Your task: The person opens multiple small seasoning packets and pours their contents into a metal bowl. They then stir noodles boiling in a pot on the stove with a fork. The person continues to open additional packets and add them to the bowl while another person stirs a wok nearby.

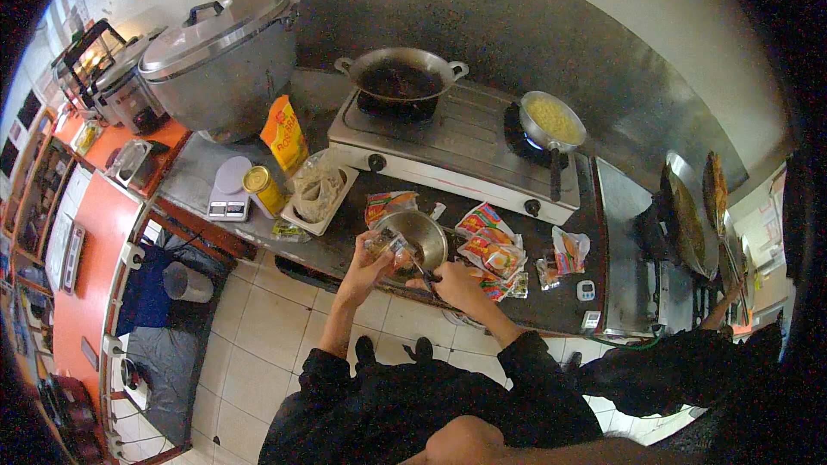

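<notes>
My left hand [363, 271] pinches a small clear seasoning sachet [382, 243] over a metal saucepan [437, 239]. My right hand [457, 284] grips dark-handled scissors [421, 267], their blades pointing up and left at the sachet. The saucepan sits on the dark counter below both hands, partly hidden by them. Several instant noodle packets [496, 252] lie to its right, and another packet [387, 204] lies behind it. Farther right are a noodle packet [571, 250] and small sachets [546, 272].
A gas stove [465, 148] carries a wok of dark liquid [402, 77] and a lit-burner pan of yellow food [549, 117]. Left are a scale [229, 188], a yellow can [263, 188] and a large lidded pot [213, 71]. Two timers [586, 290] lie right. A co-worker's arm [718, 311] reaches towards more pans.
</notes>
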Tool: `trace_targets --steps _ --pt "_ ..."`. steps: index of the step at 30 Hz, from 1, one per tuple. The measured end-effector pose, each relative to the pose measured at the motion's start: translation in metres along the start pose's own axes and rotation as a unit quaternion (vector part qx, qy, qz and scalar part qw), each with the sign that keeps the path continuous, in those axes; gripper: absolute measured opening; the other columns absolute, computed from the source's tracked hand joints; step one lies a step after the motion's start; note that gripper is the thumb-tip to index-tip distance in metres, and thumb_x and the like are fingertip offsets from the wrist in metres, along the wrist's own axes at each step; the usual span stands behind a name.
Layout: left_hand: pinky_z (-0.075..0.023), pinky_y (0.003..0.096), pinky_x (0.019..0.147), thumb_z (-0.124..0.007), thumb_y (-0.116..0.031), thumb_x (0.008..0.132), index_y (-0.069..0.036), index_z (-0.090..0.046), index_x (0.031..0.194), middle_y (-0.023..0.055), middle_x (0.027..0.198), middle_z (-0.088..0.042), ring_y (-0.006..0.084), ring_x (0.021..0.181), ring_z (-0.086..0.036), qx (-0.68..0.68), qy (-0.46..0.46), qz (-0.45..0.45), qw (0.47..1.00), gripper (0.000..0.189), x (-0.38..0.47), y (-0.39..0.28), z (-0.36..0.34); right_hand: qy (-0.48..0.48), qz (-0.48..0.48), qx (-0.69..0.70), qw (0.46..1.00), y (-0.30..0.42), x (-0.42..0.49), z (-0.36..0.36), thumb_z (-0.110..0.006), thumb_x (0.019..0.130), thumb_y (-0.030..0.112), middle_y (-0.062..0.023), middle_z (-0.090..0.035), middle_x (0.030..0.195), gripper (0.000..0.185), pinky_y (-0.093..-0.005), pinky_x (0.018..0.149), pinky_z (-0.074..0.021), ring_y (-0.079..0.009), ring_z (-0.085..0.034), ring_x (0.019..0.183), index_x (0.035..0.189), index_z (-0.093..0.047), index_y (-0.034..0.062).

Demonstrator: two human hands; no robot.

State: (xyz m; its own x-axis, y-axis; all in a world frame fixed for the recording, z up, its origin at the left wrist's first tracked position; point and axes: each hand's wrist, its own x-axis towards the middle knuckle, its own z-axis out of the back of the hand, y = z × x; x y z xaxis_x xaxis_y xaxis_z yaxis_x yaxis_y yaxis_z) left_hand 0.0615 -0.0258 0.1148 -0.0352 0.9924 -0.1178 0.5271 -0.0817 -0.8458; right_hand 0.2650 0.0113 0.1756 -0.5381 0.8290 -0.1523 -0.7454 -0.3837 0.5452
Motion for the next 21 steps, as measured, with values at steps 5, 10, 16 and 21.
trace_targets --steps 5,10,16,21 --pt "-0.0490 0.0285 0.074 -0.055 -0.003 0.089 -0.015 -0.025 0.129 0.0092 0.108 -0.054 0.0136 0.094 -0.055 0.128 0.063 -0.022 0.990 0.051 0.002 -0.003 0.002 -0.031 -0.011 -0.016 0.999 -0.002 0.002 -0.012 -0.065 0.073 0.061 -0.0229 -0.056 0.054 0.068 -0.0451 0.059 -0.0464 -0.0386 -0.059 0.055 0.061 -0.061 -0.0055" --pt "-0.0482 0.0285 0.075 -0.056 -0.003 0.089 -0.016 -0.021 0.131 0.0108 0.110 -0.054 0.0142 0.096 -0.054 0.040 0.062 -0.043 0.996 0.057 0.007 0.002 0.003 0.032 -0.057 0.004 0.998 -0.008 0.009 -0.017 -0.059 0.072 0.067 -0.0234 -0.063 0.072 0.070 -0.0471 0.067 -0.0502 -0.0403 -0.063 0.074 0.073 -0.063 -0.0030" --pt "-0.0474 0.0282 0.078 -0.060 -0.003 0.085 -0.013 -0.031 0.132 0.0085 0.115 -0.054 0.0162 0.099 -0.054 0.117 -0.028 -0.029 0.992 0.056 0.000 0.007 -0.005 0.034 -0.070 -0.020 0.997 -0.012 0.020 -0.023 -0.063 0.077 0.044 -0.0249 -0.063 0.073 0.050 -0.0474 0.066 -0.0507 -0.0403 -0.063 0.072 0.075 -0.061 -0.0054" --pt "-0.0453 0.0277 0.083 -0.062 -0.004 0.083 -0.010 -0.036 0.131 0.0060 0.113 -0.056 0.0145 0.100 -0.054 0.115 -0.015 -0.086 0.990 0.055 0.001 0.011 -0.010 0.011 -0.039 0.012 0.999 -0.013 0.027 -0.030 -0.057 0.075 0.017 -0.0273 -0.062 0.076 0.025 -0.0493 0.068 -0.0506 -0.0421 -0.063 0.075 0.081 -0.060 -0.0074"
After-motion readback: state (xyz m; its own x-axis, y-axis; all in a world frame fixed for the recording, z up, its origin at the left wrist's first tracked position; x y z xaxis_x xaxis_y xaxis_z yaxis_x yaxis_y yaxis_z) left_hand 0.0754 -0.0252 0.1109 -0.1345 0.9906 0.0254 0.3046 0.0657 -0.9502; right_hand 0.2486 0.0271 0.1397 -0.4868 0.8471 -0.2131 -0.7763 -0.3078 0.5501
